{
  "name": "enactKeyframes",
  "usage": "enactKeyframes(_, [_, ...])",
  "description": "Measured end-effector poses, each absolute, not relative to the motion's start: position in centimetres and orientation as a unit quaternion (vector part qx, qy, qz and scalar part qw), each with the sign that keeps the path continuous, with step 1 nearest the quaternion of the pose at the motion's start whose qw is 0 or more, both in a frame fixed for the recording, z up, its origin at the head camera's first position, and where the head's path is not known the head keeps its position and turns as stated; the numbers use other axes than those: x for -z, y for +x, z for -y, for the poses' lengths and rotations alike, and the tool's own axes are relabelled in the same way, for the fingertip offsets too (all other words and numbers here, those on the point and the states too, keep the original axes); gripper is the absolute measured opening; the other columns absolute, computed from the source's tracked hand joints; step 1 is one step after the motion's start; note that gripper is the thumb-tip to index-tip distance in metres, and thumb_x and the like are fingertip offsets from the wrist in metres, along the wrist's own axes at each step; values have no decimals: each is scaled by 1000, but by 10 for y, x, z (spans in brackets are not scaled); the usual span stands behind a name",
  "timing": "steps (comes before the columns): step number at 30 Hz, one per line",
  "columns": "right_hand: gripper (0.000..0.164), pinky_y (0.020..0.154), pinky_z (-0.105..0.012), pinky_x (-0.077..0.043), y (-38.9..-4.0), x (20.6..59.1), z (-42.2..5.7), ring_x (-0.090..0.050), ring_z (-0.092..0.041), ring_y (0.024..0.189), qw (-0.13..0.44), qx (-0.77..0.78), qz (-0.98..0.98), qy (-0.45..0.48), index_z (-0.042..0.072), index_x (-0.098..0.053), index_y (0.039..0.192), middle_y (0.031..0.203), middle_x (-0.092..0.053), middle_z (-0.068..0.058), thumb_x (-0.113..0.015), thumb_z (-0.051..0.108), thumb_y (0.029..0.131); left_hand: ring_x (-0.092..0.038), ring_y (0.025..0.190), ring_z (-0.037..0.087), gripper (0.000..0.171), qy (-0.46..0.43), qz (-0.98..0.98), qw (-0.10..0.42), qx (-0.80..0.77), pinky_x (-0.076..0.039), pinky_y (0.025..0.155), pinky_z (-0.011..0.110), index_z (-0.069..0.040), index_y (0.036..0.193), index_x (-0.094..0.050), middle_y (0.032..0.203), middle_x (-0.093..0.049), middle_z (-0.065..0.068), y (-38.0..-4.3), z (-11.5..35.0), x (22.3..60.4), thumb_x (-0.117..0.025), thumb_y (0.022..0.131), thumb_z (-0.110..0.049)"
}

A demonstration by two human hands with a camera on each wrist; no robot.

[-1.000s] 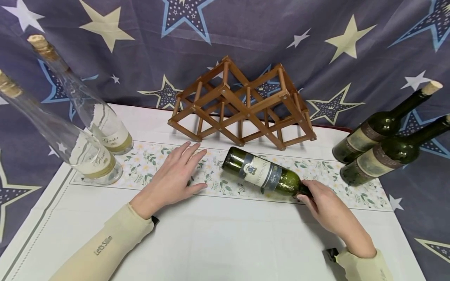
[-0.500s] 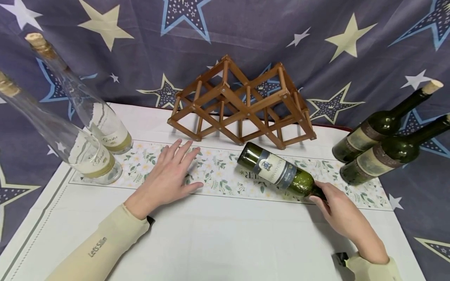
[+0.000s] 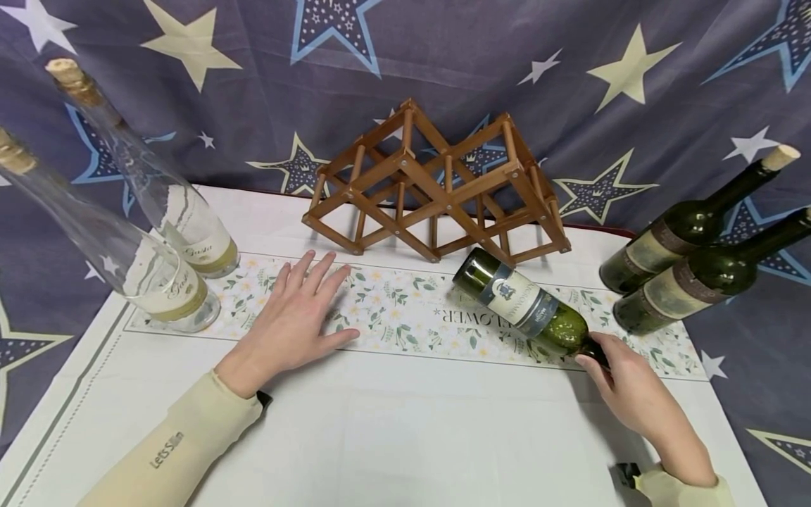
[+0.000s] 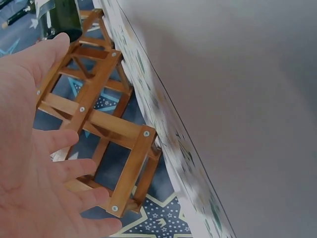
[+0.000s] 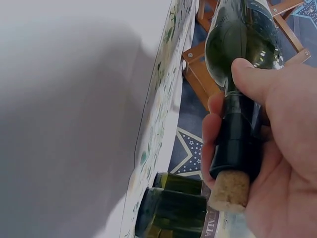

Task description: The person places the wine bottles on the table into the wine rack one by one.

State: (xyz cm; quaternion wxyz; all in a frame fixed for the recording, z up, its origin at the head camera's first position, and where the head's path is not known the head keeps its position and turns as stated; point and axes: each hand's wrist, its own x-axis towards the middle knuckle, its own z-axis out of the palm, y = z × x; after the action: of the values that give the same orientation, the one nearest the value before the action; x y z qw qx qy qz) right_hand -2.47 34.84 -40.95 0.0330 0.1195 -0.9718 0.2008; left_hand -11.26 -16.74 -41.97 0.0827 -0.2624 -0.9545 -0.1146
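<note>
In the head view, your right hand point(image 3: 633, 384), at the lower right of the frame, is clamped round the neck of a green glass wine bottle point(image 3: 522, 303). The bottle lies slantwise right of the centre, its base towards the upper left and its neck towards the lower right, with a cream and blue-grey label facing up. Your right wrist view shows your thumb along the neck, your fingers curled round the other side and the cork point(image 5: 230, 191) poking out below your grip. The bottle's base overlaps the lower front of the wooden wine rack point(image 3: 437, 201) at the upper centre; you cannot tell from here whether the two touch. Your left hand point(image 3: 288, 317), left of centre, is palm down with its fingers straight and apart, over the floral runner point(image 3: 386, 317) and just in front of the rack's left end; contact with the cloth is unclear. At the left edge of the frame you have two clear glass bottles point(image 3: 196, 232), corked and upright, one in front of the other. At the right edge stand two dark green wine bottles point(image 3: 659, 246), close together. The runner crosses the white-covered worktop point(image 3: 405, 429), and a star-patterned curtain point(image 3: 469, 49) fills the top of the frame.
</note>
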Motion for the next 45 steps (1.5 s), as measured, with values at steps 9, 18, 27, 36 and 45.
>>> enactKeyframes(9, [50, 95, -73, -44, -20, 410, -359, -54, -63, 120, 35, -210, 973, 87, -17, -51, 140, 131, -57, -42, -64, 19, 109, -16, 157, 50, 106, -253, 957, 75, 121, -16, 119, 76, -10, 164, -37, 172, -25, 20, -112, 172, 419, -77, 85, -69])
enactKeyframes(18, [50, 90, -72, -46, -15, 409, -367, -56, -64, 116, 36, -213, 975, 60, -17, -51, 140, 129, -58, -43, -63, 20, 109, -13, 158, 49, 105, -251, 957, 76, 122, -15, 119, 76, -10, 164, -38, 172, -26, 20, -112, 176, 420, -76, 86, -69])
enactKeyframes(27, [49, 88, -72, -46, -12, 413, -371, -57, -65, 113, 57, -204, 976, 50, -17, -52, 138, 126, -59, -44, -65, 18, 107, -17, 157, 51, 103, -248, 958, 83, 120, -17, 118, 77, -9, 162, -40, 170, -28, 21, -111, 179, 420, -76, 86, -68])
enactKeyframes(36, [45, 88, -71, -45, -11, 416, -373, -58, -65, 110, 81, -207, 974, 38, -18, -54, 134, 122, -61, -43, -68, 15, 105, -15, 158, 49, 103, -244, 959, 80, 120, -16, 119, 76, -10, 164, -39, 171, -27, 20, -111, 181, 421, -75, 87, -69])
enactKeyframes(45, [46, 86, -72, -46, -13, 418, -370, -58, -66, 109, 76, -210, 975, 22, -18, -53, 134, 121, -61, -43, -66, 17, 107, -16, 158, 49, 103, -244, 959, 84, 119, -16, 119, 76, -11, 163, -39, 171, -27, 20, -112, 181, 421, -75, 87, -69])
